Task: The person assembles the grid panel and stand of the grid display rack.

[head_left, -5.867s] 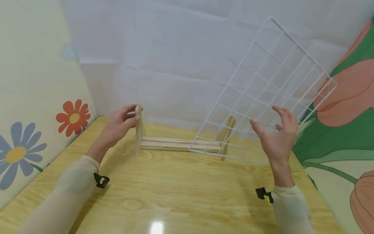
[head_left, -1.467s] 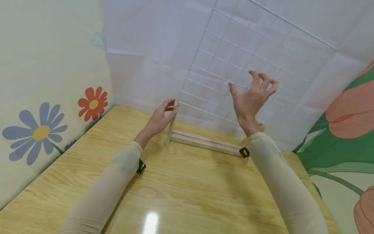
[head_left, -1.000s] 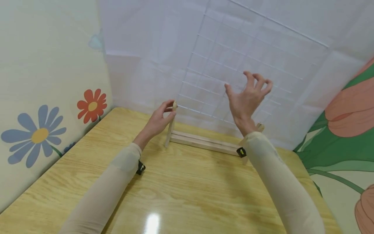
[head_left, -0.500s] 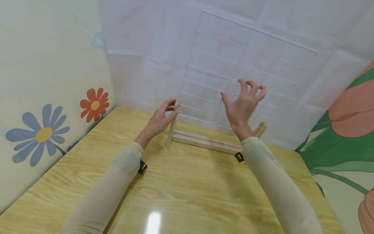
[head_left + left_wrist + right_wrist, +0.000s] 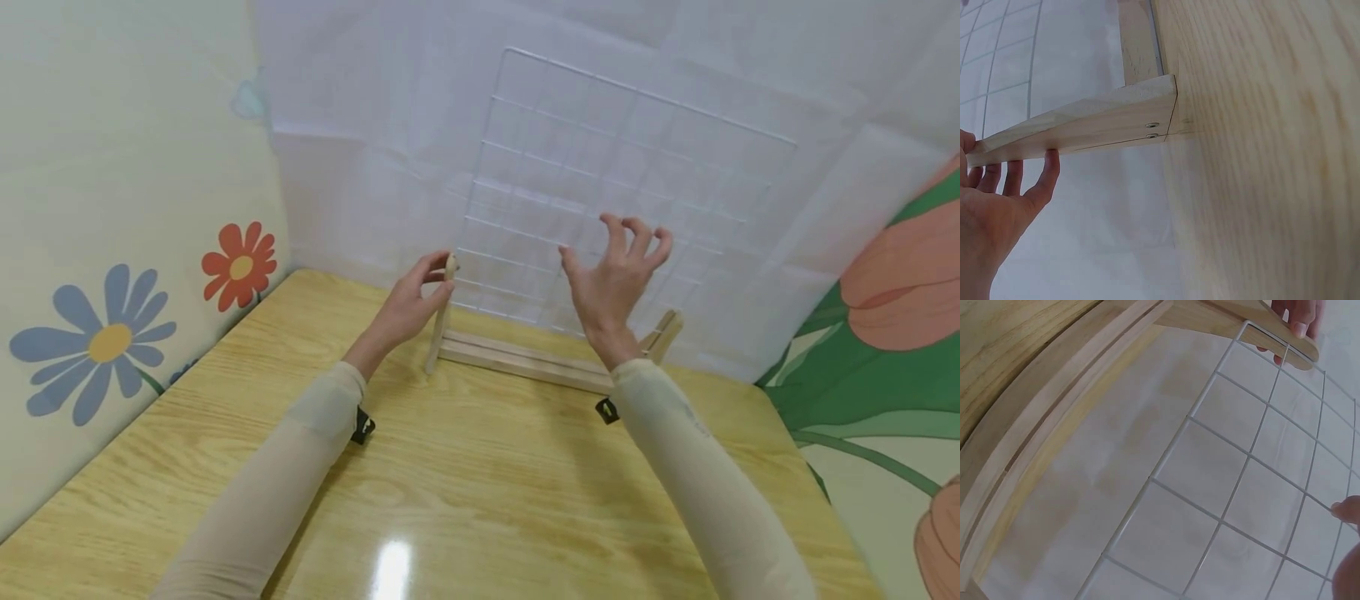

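A low wooden stand has a slotted rail (image 5: 525,363) between two slanted uprights. My left hand (image 5: 408,304) pinches the top of the left upright (image 5: 1091,119), with the thumb on one side and fingers on the other. My right hand (image 5: 611,287) holds a white wire grid panel (image 5: 551,202) up behind the stand, fingers spread and bent against the wires. In the right wrist view the panel's lower edge is apart from the rail's groove (image 5: 1007,469), and one corner overlaps the left upright. My right forearm partly hides the right upright (image 5: 667,329).
The stand is on a wood-grain table (image 5: 465,483) near its back edge. White sheeting (image 5: 360,192) hangs close behind. Flower-printed walls stand at left and right. A small black wrist camera (image 5: 363,426) sits below each wrist.
The grid panel, earlier tilted at the right, has come upright over the stand and then lowered. My right hand has moved down and slightly left with it. My left hand keeps its grip.
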`<state>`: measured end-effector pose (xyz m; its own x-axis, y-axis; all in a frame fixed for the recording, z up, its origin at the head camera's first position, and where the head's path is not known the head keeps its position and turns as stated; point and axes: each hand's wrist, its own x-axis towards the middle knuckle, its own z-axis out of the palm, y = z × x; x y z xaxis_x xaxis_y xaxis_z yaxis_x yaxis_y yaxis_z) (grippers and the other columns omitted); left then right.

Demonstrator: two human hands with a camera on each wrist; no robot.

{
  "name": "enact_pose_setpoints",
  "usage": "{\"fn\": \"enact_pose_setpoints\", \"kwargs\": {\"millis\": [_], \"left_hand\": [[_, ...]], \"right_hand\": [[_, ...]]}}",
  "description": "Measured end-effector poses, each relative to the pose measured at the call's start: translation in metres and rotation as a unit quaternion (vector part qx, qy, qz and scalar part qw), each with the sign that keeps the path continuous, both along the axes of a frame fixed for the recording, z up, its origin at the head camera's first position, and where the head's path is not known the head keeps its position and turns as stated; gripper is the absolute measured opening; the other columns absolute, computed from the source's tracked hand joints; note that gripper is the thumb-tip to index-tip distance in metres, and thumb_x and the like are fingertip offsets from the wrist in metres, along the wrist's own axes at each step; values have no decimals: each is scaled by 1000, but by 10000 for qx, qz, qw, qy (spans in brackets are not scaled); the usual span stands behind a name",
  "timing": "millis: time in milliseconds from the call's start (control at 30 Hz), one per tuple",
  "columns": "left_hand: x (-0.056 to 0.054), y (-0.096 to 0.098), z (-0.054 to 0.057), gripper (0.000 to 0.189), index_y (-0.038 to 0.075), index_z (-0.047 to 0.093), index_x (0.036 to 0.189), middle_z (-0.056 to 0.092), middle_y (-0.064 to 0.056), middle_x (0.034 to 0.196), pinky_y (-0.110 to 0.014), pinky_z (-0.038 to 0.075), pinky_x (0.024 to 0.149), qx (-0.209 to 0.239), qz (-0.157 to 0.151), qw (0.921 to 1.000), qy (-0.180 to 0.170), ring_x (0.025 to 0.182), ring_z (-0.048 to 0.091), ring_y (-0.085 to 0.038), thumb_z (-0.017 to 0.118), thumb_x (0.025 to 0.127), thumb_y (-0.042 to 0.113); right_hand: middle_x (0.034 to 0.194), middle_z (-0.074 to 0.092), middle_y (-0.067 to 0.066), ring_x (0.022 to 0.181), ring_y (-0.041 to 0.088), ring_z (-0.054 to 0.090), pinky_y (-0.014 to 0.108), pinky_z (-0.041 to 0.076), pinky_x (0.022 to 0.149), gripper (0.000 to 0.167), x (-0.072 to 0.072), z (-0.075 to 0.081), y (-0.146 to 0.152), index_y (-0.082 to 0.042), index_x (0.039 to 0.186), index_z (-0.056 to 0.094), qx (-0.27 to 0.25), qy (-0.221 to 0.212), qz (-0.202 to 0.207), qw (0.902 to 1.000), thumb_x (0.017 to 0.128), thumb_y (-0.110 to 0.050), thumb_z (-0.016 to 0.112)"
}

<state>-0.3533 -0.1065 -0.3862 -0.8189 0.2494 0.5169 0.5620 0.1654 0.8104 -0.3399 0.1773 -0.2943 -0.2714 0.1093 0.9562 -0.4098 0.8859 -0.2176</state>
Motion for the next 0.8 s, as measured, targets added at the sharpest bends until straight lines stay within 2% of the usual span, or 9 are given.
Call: {"fn": "enact_pose_setpoints", "kwargs": {"millis": [300, 533, 633, 800], "left_hand": [[-1, -1, 0, 52, 4, 36, 155, 47, -16, 150, -49, 49, 102, -18, -47, 9999, 87, 135, 46, -34, 54, 107, 16], [1, 1, 3, 54, -3, 27, 156, 39, -23, 153, -53, 48, 101, -123, -132, 9997, 159, 136, 42, -40, 49, 108, 9], [2, 1, 4, 55, -6, 25, 156, 37, -26, 154, -55, 48, 100, -145, -138, 9996, 189, 137, 41, -43, 48, 108, 7], [4, 1, 5, 55, -3, 26, 157, 37, -22, 155, -52, 48, 101, -300, -50, 9994, 171, 137, 42, -40, 49, 108, 10]], "right_hand": [[122, 55, 18, 132, 45, 31, 51, 18, 117, 60, 0, -8, -2, -5, 120, 70, -22, -27, 116, 9999, 76, -38, 92], [123, 54, 18, 132, 45, 30, 50, 19, 117, 61, -1, -15, -2, -5, 122, 69, 25, -153, 75, 9999, 75, -38, 92], [123, 55, 18, 132, 45, 30, 52, 22, 116, 62, 0, -19, -4, -5, 121, 69, 56, -187, 34, 9998, 74, -37, 93], [122, 55, 19, 132, 46, 31, 52, 25, 115, 62, 1, -26, -4, -4, 120, 69, 75, -236, 46, 9997, 72, -35, 95]]}}
